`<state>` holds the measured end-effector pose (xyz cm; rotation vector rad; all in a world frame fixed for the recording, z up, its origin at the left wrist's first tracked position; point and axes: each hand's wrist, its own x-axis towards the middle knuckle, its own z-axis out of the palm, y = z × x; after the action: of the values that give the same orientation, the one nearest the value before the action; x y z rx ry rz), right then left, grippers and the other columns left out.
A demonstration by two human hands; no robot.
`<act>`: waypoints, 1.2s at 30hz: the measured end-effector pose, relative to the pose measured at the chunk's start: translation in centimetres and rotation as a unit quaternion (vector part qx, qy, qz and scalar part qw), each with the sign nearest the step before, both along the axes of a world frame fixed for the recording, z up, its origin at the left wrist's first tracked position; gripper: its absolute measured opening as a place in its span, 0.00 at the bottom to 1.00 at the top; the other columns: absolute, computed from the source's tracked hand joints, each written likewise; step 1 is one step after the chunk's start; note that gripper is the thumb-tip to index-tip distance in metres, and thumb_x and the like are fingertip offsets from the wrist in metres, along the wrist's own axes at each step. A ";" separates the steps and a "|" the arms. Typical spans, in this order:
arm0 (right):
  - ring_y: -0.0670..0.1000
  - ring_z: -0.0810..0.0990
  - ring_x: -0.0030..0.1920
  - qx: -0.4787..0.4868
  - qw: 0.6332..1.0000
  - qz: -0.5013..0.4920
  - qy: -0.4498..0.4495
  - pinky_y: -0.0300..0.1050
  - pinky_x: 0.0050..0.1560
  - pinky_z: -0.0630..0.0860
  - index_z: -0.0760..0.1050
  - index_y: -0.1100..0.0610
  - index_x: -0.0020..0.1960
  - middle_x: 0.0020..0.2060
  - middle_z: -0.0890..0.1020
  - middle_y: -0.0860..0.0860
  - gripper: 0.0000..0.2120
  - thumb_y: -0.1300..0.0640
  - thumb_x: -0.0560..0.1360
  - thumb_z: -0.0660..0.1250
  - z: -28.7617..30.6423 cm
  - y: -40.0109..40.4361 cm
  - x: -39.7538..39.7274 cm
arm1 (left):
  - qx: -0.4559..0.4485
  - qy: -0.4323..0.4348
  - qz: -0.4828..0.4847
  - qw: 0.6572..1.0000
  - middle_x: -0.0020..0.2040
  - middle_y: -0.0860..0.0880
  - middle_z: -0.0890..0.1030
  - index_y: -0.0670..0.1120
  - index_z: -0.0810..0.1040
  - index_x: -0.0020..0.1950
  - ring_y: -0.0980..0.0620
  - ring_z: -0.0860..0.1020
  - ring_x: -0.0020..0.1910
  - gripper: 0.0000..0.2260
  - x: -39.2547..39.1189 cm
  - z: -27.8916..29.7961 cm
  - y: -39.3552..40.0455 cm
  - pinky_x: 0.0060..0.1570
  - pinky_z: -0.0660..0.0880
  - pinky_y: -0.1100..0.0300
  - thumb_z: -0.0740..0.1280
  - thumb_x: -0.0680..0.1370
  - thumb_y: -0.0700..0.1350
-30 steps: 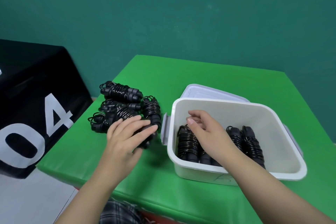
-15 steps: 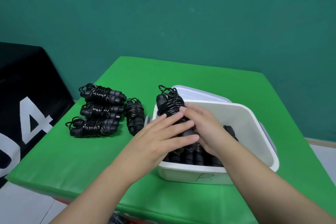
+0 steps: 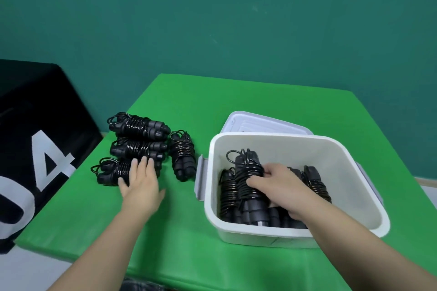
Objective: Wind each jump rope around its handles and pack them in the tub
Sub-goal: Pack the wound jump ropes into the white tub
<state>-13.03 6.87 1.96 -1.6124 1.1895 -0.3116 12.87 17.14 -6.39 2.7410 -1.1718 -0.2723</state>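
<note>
— What's on the left?
— Left hand (image 3: 139,186), fingers straight, resting on the nearest wound black rope bundle (image 3: 118,171) on the green counter (image 3: 184,243).
— And right?
— Right hand (image 3: 281,186) grips a coiled rope (image 3: 248,179) inside the white tub (image 3: 331,149).

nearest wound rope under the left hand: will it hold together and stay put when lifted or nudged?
The wound jump rope probably lifts as one stiff bundle, since tight coils bind both handles. Its loose end loop may snag. Its two side-by-side handles likely resist rolling on the green mat.
</note>
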 end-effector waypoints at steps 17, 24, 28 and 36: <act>0.52 0.83 0.47 -0.004 1.000 0.009 0.010 0.50 0.52 0.81 0.77 0.55 0.48 0.46 0.83 0.53 0.12 0.46 0.74 0.68 -0.1 0.2 0.8 | -0.417 -0.052 -0.181 0.889 0.62 0.63 0.74 0.49 0.74 0.67 0.55 0.71 0.64 0.26 -2.9 6.5 1.9 0.64 0.64 0.65 0.74 0.70 0.37; 0.58 0.81 0.52 0.204 0.961 -0.078 -0.169 0.51 0.55 0.77 0.73 0.60 0.61 0.54 0.81 0.62 0.37 0.30 0.70 0.56 1.0 -0.5 -1.2 | -0.500 -0.010 -0.406 0.765 0.65 0.49 0.75 0.44 0.69 0.68 0.47 0.72 0.67 0.25 -10.1 10.8 -0.1 0.68 0.67 0.56 0.69 0.71 0.37; 0.55 0.82 0.55 0.255 0.931 -0.035 -0.260 0.53 0.59 0.76 0.77 0.56 0.61 0.54 0.83 0.57 0.33 0.32 0.74 0.52 1.6 -0.6 -2.5 | -0.420 0.032 -0.502 0.755 0.67 0.52 0.74 0.49 0.69 0.68 0.50 0.69 0.70 0.25 -12.9 9.6 -1.4 0.66 0.70 0.53 0.66 0.72 0.38; 0.58 0.82 0.49 0.190 0.930 -0.101 -0.297 0.55 0.54 0.78 0.75 0.62 0.60 0.53 0.82 0.62 0.14 0.59 0.76 0.67 0.8 -0.6 -2.8 | -0.195 0.036 -0.358 0.912 0.55 0.56 0.55 0.56 0.52 0.50 0.57 0.60 0.59 0.26 -14.2 8.4 -2.3 0.62 0.65 0.60 0.71 0.69 0.48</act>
<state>-15.84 6.27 2.76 -0.9570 0.8705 -0.6128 -1.37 14.82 2.01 1.8614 -1.9226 -0.1827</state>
